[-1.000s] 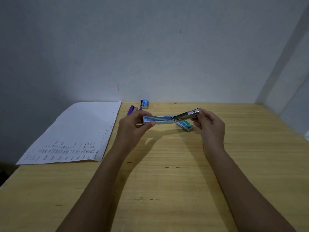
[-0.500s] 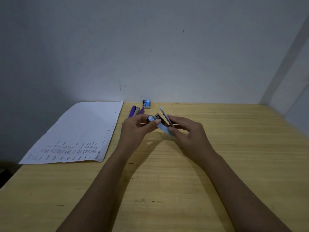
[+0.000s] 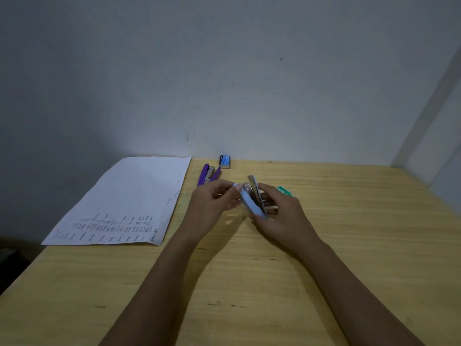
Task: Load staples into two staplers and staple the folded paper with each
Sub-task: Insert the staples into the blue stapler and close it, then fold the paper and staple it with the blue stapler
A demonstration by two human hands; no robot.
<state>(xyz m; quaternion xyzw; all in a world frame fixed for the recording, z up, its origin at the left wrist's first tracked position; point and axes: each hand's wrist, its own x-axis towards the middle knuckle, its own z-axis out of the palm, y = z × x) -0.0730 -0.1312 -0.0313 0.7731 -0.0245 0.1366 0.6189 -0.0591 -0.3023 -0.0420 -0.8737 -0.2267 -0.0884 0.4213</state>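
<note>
A light blue stapler (image 3: 250,199) is held above the table between both hands, its metal arm nearly folded onto its blue body. My left hand (image 3: 212,207) pinches its far end with thumb and fingers. My right hand (image 3: 282,213) grips its near end from the right. A purple stapler (image 3: 208,174) lies on the table behind my left hand, partly hidden. The white printed paper (image 3: 124,203) lies flat at the left. A blue staple box (image 3: 225,161) stands by the wall. A green staple box (image 3: 285,191) shows behind my right hand.
The wooden table (image 3: 349,245) meets a grey wall at the back and a corner at the right. Its left edge drops off beside the paper.
The stapler was spread wide open between my hands a second ago. Its metal arm has swung down toward the body, and my right hand has moved in toward my left.
</note>
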